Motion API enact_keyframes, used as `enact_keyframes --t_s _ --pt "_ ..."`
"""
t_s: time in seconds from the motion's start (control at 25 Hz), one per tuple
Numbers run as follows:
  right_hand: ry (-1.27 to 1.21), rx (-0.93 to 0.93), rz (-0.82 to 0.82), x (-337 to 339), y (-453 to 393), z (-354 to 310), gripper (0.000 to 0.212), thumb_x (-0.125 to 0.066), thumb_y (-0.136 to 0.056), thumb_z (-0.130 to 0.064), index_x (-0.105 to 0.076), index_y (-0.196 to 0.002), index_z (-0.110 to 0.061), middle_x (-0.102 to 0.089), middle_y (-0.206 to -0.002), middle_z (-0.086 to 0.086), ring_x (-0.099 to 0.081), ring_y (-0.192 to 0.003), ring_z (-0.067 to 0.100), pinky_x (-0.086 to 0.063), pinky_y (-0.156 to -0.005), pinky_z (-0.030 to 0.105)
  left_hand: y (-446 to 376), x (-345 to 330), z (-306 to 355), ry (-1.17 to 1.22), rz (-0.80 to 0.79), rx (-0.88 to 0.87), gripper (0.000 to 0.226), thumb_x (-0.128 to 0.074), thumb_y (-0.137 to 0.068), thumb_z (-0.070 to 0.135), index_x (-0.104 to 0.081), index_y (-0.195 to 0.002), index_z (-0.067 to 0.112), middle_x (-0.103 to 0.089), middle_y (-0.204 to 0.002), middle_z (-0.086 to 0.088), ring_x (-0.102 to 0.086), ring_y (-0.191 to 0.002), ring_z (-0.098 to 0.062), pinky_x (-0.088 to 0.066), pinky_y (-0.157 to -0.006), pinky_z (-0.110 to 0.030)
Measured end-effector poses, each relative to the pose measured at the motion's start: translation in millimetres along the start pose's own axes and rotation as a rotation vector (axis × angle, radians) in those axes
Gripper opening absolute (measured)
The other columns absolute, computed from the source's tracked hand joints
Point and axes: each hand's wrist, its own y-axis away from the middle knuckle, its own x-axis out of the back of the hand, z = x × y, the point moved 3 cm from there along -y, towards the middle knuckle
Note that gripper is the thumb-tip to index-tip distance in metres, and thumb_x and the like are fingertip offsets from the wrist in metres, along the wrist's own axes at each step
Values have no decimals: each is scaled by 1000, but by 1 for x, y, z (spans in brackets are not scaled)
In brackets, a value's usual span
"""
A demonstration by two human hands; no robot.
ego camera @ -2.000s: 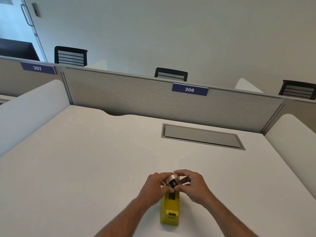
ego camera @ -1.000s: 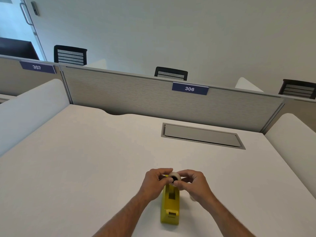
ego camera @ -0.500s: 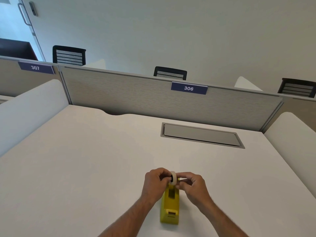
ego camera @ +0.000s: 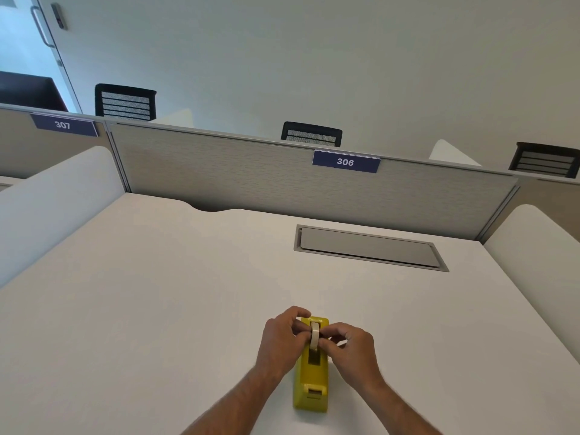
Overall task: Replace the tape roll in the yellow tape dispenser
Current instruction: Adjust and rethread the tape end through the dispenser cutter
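On the white desk (ego camera: 157, 309), low and centre in frame, the yellow tape dispenser (ego camera: 311, 376) runs lengthwise toward you, cutter end nearest. Your left hand (ego camera: 281, 340) and right hand (ego camera: 353, 350) pinch the tape roll (ego camera: 314, 335) on edge from either side, directly over the far cradle; it seems partly seated, so your move is straight down.

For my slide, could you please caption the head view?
Both hands, left and right, seat a tape roll edge-up in a yellow tape dispenser on a white desk.
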Motion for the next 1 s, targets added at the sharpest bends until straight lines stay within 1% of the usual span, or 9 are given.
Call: enact_keyframes --t_s 0.16,0.28,0.4,0.48,0.56,0.68,0.8,0.92,1.0 --pt "43 17 14 -2 2 -2 15 -82 -77 -12 -79 -86 -23 -74 -80 -11 -66 -74 6 -49 -57 9 2 0 -3 -46 -4 -15 33 -72 -82 11 -65 -109 28 -77 -85 7 -70 -79 -7 -59 -78 -22" --pt "51 30 -3 0 2 -3 18 -83 -75 -13 -76 -84 -27 -74 -79 -11 -68 -75 4 -50 -57 10 2 1 -4 -96 -33 -64 43 -71 -82 14 -60 -120 32 -77 -89 9 -70 -82 -6 -59 -81 -24" --pt "49 41 -6 0 4 -3 25 -85 -73 -12 -73 -83 -32 -74 -76 -14 -68 -79 -2 -51 -59 10 3 1 -5 -177 -49 -156 55 -69 -84 20 -51 -134 34 -77 -94 12 -68 -86 -4 -56 -86 -25" --pt "69 64 1 -1 5 -3 24 -85 -73 -12 -74 -83 -32 -71 -74 -19 -67 -80 -5 -50 -59 8 4 1 -8 -270 -57 -234 60 -66 -86 26 -44 -141 34 -75 -102 13 -65 -93 -5 -54 -90 -26" --pt "106 97 3 -2 5 -4 19 -84 -75 -15 -76 -84 -30 -70 -73 -20 -67 -80 -1 -49 -60 9 7 0 -13 -349 -72 -313 63 -61 -87 32 -38 -145 33 -73 -106 11 -63 -95 -9 -53 -88 -27" --pt "124 125 1 -3 6 -2 20 -83 -74 -14 -76 -83 -31 -70 -76 -19 -66 -73 7 -51 -61 16 11 -2 -17 -395 -76 -420 57 -57 -86 32 -44 -141 31 -72 -100 7 -61 -87 -12 -54 -77 -28" --pt "123 158 -6 -2 6 0 30 -80 -71 -13 -75 -94 -31 -69 -83 -19 -63 -79 8 -50 -60 17 11 -3 -22 -305 -61 -431 46 -61 -83 29 -57 -129 27 -71 -98 10 -61 -81 -9 -55 -75 -26" --pt "253 313 -90 -1 7 0 41 -70 -71 -27 -69 -112 -29 -66 -105 -16 -59 -93 4 -53 -68 18 9 -3 -21 -235 -56 -419 35 -64 -81 24 -66 -116 26 -69 -97 9 -61 -78 -7 -56 -73 -25" --pt "339 384 -133 -1 7 1 47 -64 -71 -39 -67 -117 -29 -65 -116 -15 -56 -102 4 -54 -71 20 9 -3 -20 -217 -55 -414 26 -64 -83 22 -71 -108 26 -66 -98 7 -61 -79 -6 -56 -71 -23"
